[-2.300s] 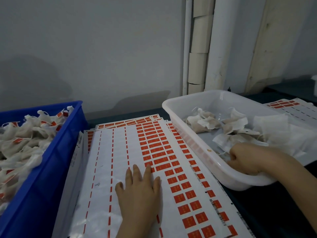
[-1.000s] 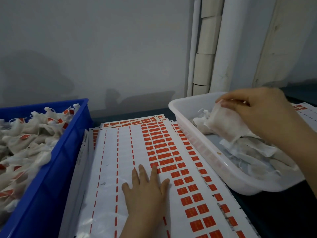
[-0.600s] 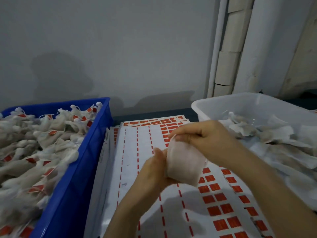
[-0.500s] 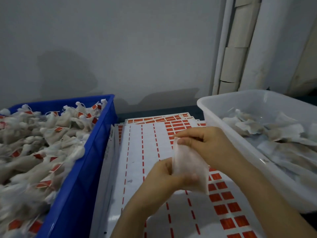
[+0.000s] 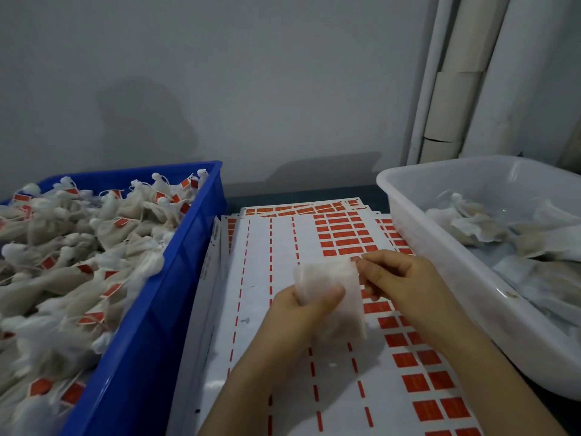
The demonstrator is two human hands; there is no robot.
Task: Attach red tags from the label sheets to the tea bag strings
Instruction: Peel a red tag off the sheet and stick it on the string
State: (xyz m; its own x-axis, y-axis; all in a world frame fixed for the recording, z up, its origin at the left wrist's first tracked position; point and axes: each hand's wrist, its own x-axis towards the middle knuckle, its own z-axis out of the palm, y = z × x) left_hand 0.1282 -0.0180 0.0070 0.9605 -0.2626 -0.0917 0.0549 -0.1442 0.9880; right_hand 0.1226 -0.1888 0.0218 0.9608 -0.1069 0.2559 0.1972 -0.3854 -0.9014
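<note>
Over label sheets (image 5: 261, 247), blurry tea bag (image 5: 325, 273)

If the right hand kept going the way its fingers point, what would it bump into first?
The tea bag that the left hand holds: the right hand points leftward at it and seems to pinch its top corner. Beyond lies the blue bin, depth unclear.

A white tea bag (image 5: 323, 272) hangs upright above flat label sheets (image 5: 261, 262) whose right columns carry red tags (image 5: 342, 236).
</note>
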